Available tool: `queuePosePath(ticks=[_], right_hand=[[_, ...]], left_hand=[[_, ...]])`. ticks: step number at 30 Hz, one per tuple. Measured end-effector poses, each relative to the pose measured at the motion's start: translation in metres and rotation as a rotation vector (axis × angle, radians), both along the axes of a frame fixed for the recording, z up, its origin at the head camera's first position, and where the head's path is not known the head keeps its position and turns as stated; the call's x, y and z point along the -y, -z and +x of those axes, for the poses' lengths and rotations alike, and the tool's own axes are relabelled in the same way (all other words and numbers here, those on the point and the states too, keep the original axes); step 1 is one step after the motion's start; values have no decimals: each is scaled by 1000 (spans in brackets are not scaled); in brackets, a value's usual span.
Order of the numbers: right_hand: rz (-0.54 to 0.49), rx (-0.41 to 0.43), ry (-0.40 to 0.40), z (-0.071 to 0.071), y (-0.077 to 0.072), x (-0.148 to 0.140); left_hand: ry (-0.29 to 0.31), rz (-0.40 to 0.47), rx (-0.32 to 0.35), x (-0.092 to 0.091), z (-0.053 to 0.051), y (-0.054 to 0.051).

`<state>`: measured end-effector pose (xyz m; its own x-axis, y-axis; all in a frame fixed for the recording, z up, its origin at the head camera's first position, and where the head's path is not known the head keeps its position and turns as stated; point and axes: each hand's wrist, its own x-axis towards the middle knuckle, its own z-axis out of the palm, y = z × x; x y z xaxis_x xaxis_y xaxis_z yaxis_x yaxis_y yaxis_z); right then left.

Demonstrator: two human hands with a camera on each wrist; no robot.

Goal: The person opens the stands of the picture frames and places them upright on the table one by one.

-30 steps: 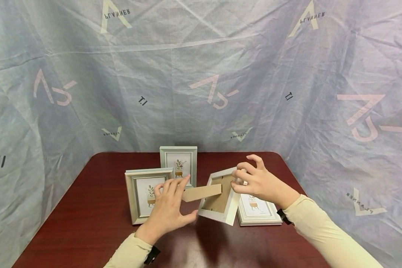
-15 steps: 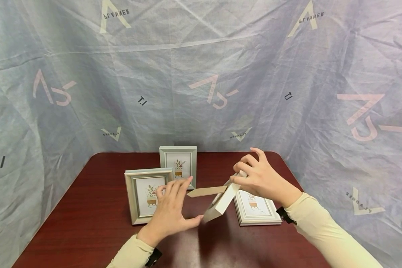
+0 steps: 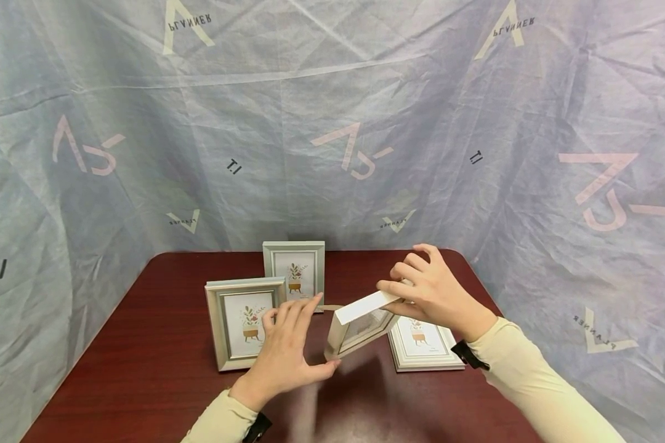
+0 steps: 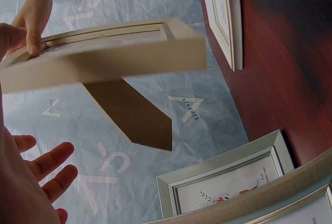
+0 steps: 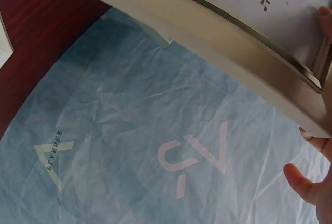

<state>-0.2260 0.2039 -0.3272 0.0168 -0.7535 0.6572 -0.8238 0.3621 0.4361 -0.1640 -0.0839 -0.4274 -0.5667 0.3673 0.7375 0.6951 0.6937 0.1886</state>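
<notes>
A cream picture frame [image 3: 360, 329] is held tilted above the table, its front turned toward the near side. The right hand [image 3: 435, 298] grips its upper right end between thumb and fingers; in the right wrist view a thumb lies over the frame's [image 5: 223, 32] face. The left hand [image 3: 285, 354] has its fingers spread, with the thumb tip at the frame's lower left corner; whether it presses there I cannot tell. In the left wrist view a brown cardboard stand [image 4: 132, 112] sticks out from the frame's back.
A champagne frame [image 3: 216, 326] stands at the left, partly behind the left hand. Farther back stands a grey-green frame [image 3: 321, 264]. Another cream frame [image 3: 429, 368] lies face up at the right, on the dark red table [image 3: 144, 381]. Grey printed cloth [image 3: 288, 123] hangs behind.
The held frame has turned from showing its back to showing its front and edge, and its stand now points away behind it. The left hand has shifted slightly to the right.
</notes>
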Motion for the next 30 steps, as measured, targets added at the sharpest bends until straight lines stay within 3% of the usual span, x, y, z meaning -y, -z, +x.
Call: queuePosePath(ticks=[13, 24, 30], right_hand=[[-148, -85, 28, 2, 1, 11], [-206, -47, 121, 4, 6, 17], [-184, -14, 177, 6, 11, 20]], left_hand=[[-13, 19, 21, -4, 1, 2], [-34, 83, 9, -10, -1, 13], [-56, 93, 5, -10, -1, 13]])
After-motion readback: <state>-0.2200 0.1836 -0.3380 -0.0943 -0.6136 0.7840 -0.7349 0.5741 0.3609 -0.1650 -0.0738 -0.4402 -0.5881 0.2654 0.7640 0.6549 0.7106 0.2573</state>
